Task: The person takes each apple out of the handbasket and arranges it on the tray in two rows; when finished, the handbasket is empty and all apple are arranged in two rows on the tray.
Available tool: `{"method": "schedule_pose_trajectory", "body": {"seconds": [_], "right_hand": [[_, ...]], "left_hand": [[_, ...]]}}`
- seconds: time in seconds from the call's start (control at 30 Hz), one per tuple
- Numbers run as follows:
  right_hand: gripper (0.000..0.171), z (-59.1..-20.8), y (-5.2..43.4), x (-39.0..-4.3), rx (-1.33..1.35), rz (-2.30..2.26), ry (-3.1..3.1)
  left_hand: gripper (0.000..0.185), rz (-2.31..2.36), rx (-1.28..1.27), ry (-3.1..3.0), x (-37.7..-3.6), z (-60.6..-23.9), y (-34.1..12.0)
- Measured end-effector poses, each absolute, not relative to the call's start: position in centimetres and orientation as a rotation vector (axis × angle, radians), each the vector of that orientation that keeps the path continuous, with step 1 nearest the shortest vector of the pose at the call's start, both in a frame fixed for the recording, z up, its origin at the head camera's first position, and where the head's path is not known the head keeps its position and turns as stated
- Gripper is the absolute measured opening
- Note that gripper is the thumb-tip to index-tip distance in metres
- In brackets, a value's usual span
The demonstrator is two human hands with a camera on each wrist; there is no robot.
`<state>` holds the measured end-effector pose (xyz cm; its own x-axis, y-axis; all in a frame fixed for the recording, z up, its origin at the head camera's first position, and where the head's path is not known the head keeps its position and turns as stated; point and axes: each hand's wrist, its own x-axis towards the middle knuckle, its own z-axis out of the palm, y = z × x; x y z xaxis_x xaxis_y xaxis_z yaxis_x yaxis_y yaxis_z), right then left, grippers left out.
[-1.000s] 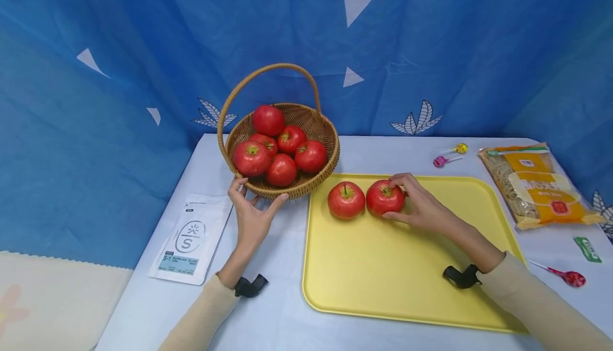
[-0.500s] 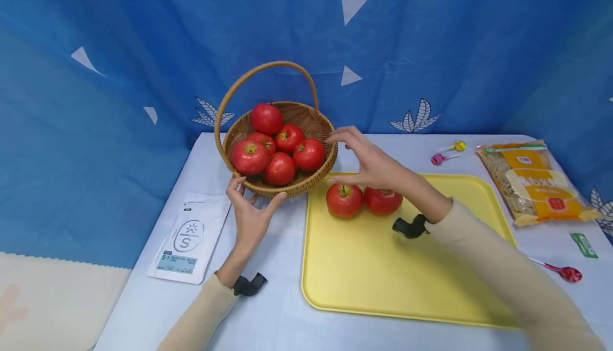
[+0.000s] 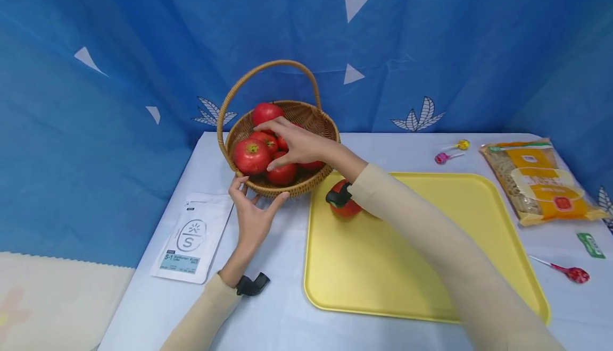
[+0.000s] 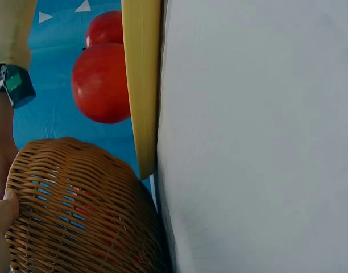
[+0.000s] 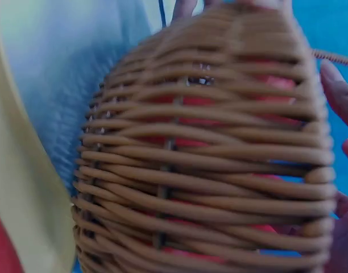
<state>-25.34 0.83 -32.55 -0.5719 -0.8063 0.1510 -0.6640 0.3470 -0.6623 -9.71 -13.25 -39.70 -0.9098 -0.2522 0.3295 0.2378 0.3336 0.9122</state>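
Note:
A wicker basket (image 3: 312,118) with a tall handle holds several red apples (image 3: 252,157) in the head view. My left hand (image 3: 251,220) grips its near rim, thumb and fingers apart along the edge; the left wrist view shows the thumb against the woven wall (image 4: 77,210). My right hand (image 3: 300,144) reaches over the basket from the right, fingers and thumb spread above the apples and partly hiding them. On the yellow tray (image 3: 383,276), one apple (image 3: 348,211) shows beneath the right wrist's black mount; the sleeve hides nearly all of another.
A white pouch (image 3: 189,234) lies left of the left hand. Two lollipops (image 3: 447,157) lie behind the tray. At the right are an orange-and-clear food bag (image 3: 541,181), a green packet (image 3: 590,245) and a red lollipop (image 3: 577,274). A blue curtain (image 3: 407,48) hangs behind.
My right hand has left the apple on the tray and moved left, past the basket's right rim, to over the apples inside. The left hand keeps its grip on the rim.

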Motion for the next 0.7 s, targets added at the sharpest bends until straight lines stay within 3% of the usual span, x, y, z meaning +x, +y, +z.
{"method": "schedule_pose_trajectory", "body": {"seconds": [0.43,0.7], "right_hand": [[0.091,-35.5,-2.1,-26.6,-1.258,-0.972,2.408],[0.082,-35.7,-3.1,-26.7,-1.281,-0.982,2.479]], "left_hand": [[0.082,-1.591,0.001,-2.211,-9.8,-39.8,-13.4],[0.08,-1.588,0.009,-2.221,-9.8,-39.9,-13.4]]}}
